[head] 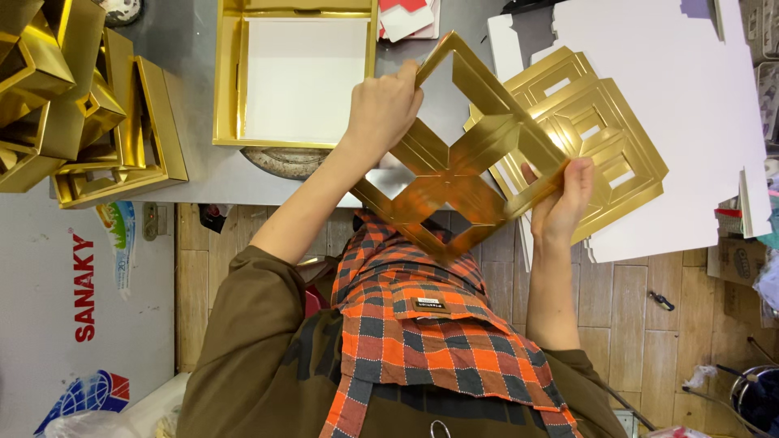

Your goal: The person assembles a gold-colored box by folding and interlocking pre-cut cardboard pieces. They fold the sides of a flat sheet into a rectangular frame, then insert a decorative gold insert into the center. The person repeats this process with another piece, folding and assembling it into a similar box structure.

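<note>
Gold card divider [458, 174], held in the air over the near edge of the grey table [195, 162]. Right hand [560, 203] pinches its lower right rim; left hand [381, 109] is closed on the upper left rim. Likely light, glossy, crease-prone: grip rims, not the crossing. Beyond: stacked flat dividers [604, 134], open gold box [296, 77].

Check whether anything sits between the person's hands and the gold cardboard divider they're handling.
Nothing visible does. The left hand grips the gold divider at its upper edge and the right hand holds its right corner, both in direct contact, above the stack of flat gold dividers.
</note>
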